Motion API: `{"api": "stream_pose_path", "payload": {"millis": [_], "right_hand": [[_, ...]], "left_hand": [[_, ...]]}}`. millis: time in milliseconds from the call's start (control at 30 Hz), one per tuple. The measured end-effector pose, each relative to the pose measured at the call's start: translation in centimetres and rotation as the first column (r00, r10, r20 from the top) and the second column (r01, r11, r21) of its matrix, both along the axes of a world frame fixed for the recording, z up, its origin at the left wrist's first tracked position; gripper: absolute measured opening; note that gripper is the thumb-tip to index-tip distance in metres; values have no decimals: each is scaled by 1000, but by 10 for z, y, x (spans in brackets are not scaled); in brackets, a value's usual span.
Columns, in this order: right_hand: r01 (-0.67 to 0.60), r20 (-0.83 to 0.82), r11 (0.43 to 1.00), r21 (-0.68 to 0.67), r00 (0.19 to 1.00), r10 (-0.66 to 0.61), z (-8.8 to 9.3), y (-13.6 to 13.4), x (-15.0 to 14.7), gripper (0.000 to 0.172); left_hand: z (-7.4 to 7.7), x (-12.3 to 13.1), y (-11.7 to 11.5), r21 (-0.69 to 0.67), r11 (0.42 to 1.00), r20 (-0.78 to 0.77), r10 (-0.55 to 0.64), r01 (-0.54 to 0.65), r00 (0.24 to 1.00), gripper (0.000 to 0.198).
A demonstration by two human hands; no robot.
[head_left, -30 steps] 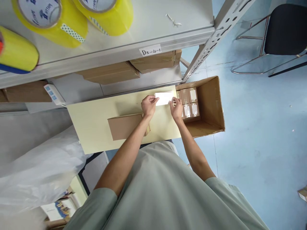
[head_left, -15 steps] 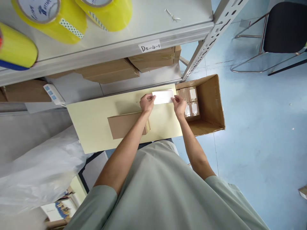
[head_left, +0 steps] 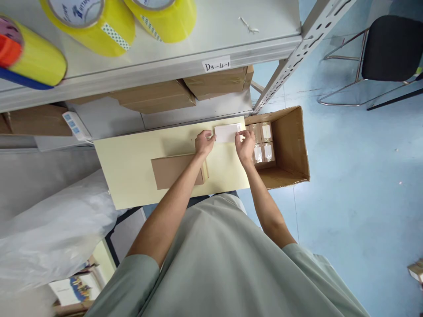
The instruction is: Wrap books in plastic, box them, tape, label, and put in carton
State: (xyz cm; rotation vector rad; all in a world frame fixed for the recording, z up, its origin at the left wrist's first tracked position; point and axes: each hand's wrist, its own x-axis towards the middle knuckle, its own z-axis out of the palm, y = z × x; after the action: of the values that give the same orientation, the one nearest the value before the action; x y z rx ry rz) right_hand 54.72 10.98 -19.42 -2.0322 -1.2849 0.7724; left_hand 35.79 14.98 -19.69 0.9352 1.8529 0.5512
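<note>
A small white sheet (head_left: 226, 132) lies near the far right corner of a pale yellow board (head_left: 139, 176). My left hand (head_left: 204, 143) pinches its left end. My right hand (head_left: 245, 144) pinches its right end. A flat brown cardboard box (head_left: 173, 171) rests on the board just below my left wrist. Right of the board an open carton (head_left: 291, 141) on the floor holds several small brown boxes with white labels (head_left: 262, 141).
A grey metal shelf (head_left: 165, 75) labelled D3-4-1 carries yellow tape rolls (head_left: 92, 22) above and brown cartons (head_left: 185, 90) below. A white plastic bag (head_left: 49, 229) lies at the left. A black chair (head_left: 390, 48) stands on the blue floor at the far right.
My right hand has shifted a little left along the white sheet. Both hands still pinch its ends. The view has drifted slightly.
</note>
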Motion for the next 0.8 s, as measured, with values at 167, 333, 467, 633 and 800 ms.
{"api": "stream_pose_path", "payload": {"millis": [167,333,467,633,800], "right_hand": [[-150,-136,987,53,978,156,22,1,-29,27],[-333,-262,940,71,903,340,34,9,-50,30],[-250,-296,950,-186,937,188,28,33,-48,33],[-229,-358,872,-433,931,67,15,68,-54,53],[-197,-328,820,-537,945,12,-2,85,-66,53]], "left_hand": [[9,-7,2,83,996,33,-46,43,998,46],[19,-29,7,88,996,40,-36,32,999,62],[16,-50,9,105,994,-56,-22,28,998,47],[6,-66,10,115,993,-110,1,12,994,36],[8,-72,13,113,994,-90,18,-7,996,32]]}}
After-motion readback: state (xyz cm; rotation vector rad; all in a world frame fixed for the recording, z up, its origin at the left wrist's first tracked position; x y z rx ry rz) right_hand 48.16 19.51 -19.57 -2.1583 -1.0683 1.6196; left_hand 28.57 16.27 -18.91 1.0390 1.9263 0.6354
